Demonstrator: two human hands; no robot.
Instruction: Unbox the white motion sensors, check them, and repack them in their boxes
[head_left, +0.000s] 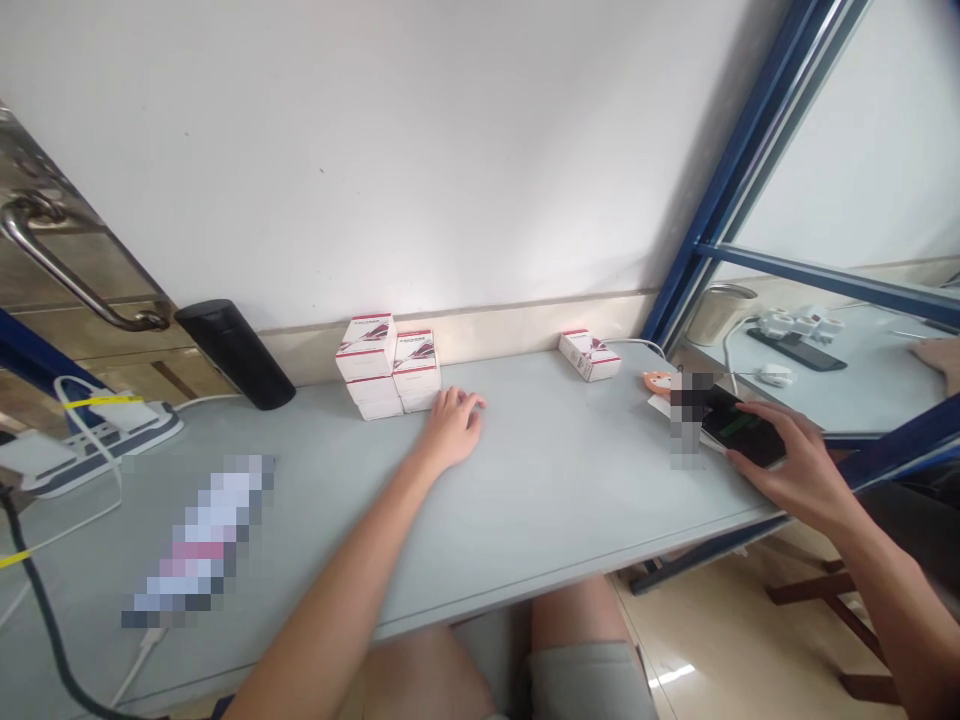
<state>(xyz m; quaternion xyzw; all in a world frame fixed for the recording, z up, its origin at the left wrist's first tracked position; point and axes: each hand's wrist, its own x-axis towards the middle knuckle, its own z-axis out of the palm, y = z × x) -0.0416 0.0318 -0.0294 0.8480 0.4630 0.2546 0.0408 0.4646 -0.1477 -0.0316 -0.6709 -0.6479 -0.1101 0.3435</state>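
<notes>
White boxes [387, 368] with red edges and dark-and-red printing stand closed, stacked in two adjoining columns on the desk [547, 470], close to the wall; the left column rises higher. The left hand [456, 425] is right beside them. A dark phone [739, 427], greenish patches on its upward-facing screen, lies in the right hand's [799, 470] grasp.

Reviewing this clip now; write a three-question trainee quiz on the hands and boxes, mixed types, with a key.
1. Which hand holds the dark phone?
2. In view, the lone box is where relative to the box stack? A) left B) right C) on top
3. True or false: the left hand is beside the box stack.

Key: 1. The right hand. 2. B. 3. True.
</notes>
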